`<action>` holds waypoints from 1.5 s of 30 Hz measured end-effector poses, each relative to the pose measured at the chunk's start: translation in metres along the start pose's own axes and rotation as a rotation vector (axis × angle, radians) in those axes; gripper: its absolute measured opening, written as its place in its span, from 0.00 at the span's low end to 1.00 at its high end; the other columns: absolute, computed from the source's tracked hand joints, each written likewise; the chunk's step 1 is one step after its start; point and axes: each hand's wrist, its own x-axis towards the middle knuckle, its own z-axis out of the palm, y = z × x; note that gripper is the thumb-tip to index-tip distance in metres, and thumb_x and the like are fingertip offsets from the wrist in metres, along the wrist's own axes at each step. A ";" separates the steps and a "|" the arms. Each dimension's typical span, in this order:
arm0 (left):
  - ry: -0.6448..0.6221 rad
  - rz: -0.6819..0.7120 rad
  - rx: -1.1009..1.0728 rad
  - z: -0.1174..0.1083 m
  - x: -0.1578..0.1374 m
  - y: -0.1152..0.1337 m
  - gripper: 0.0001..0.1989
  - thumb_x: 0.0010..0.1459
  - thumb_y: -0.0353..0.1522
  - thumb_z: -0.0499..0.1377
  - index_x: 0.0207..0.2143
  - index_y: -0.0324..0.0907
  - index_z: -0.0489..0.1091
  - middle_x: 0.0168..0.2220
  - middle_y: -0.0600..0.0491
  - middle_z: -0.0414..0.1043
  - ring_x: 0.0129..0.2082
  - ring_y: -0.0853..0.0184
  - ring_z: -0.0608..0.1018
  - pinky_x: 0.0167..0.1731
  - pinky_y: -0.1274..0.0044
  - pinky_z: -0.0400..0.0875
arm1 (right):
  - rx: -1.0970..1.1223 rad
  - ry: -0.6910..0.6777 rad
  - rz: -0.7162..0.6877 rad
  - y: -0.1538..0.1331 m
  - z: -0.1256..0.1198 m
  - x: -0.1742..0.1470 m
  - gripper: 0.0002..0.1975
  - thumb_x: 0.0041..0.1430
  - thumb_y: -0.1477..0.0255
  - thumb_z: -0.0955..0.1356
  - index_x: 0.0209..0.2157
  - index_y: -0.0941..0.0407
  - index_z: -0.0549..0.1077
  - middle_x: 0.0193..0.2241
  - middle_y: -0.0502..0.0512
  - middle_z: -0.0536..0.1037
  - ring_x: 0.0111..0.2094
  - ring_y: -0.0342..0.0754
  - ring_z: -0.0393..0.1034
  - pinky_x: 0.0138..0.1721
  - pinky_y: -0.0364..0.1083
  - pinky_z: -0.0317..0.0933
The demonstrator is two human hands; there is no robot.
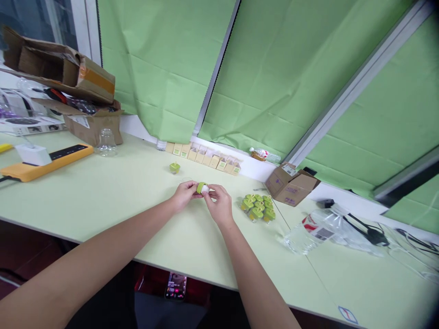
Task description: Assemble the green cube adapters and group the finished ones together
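Near the middle of the table, my left hand [185, 195] and my right hand [219, 201] meet around a small green-and-white item [202, 188]. The fingers of my left hand are closed on its green side, and those of my right hand pinch its white part. Its exact kind is too small to make out. Just behind my left hand stands a single small green-topped container [174, 167]. Right of my right hand sits a cluster of several similar green-topped containers [257, 206], with yellowish lower parts and small loops on top.
A row of small cardboard boxes [206, 157] lines the table's back edge. An orange power strip [65, 157], clear jar [106, 142] and stacked cartons [92, 125] stand left. On the right are an open carton [291, 183], a large plastic bottle [315, 228] and cables [373, 235].
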 end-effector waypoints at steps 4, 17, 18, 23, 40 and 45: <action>-0.011 -0.024 -0.012 -0.001 0.000 0.001 0.16 0.47 0.40 0.68 0.31 0.37 0.72 0.33 0.49 0.76 0.35 0.64 0.78 0.43 0.68 0.74 | -0.023 0.004 -0.007 -0.001 0.001 -0.001 0.12 0.58 0.64 0.68 0.42 0.53 0.76 0.40 0.57 0.75 0.35 0.47 0.74 0.41 0.48 0.74; -0.042 -0.037 -0.068 -0.001 0.002 0.004 0.14 0.47 0.37 0.69 0.31 0.37 0.72 0.34 0.50 0.75 0.36 0.67 0.77 0.46 0.69 0.71 | 0.064 0.072 0.089 0.005 0.007 -0.001 0.15 0.55 0.63 0.70 0.42 0.54 0.74 0.40 0.57 0.77 0.36 0.48 0.76 0.41 0.49 0.73; -0.049 -0.035 -0.079 -0.001 0.002 0.005 0.14 0.47 0.37 0.69 0.31 0.37 0.72 0.34 0.50 0.75 0.36 0.66 0.77 0.46 0.69 0.71 | 0.062 0.074 0.086 0.005 0.007 -0.001 0.14 0.55 0.63 0.70 0.42 0.54 0.74 0.40 0.57 0.77 0.36 0.48 0.76 0.41 0.49 0.73; -0.058 -0.052 -0.104 -0.001 0.002 0.004 0.13 0.48 0.36 0.69 0.33 0.37 0.73 0.36 0.49 0.76 0.37 0.66 0.77 0.48 0.69 0.71 | 0.057 0.092 0.071 -0.001 0.006 -0.001 0.14 0.55 0.63 0.70 0.41 0.54 0.74 0.40 0.56 0.77 0.36 0.48 0.75 0.41 0.48 0.72; -0.039 -0.050 -0.109 0.002 0.001 0.002 0.13 0.47 0.35 0.69 0.32 0.36 0.73 0.36 0.48 0.76 0.38 0.65 0.77 0.46 0.71 0.71 | -0.056 0.110 0.006 0.001 0.008 -0.002 0.11 0.56 0.68 0.68 0.42 0.54 0.72 0.40 0.55 0.75 0.34 0.45 0.73 0.38 0.46 0.72; -0.050 -0.059 -0.103 0.003 0.000 0.004 0.13 0.46 0.35 0.69 0.31 0.36 0.73 0.34 0.49 0.75 0.38 0.65 0.77 0.45 0.72 0.71 | -0.090 0.100 -0.039 0.001 0.006 0.000 0.11 0.55 0.69 0.68 0.41 0.54 0.71 0.40 0.54 0.74 0.33 0.44 0.71 0.36 0.45 0.71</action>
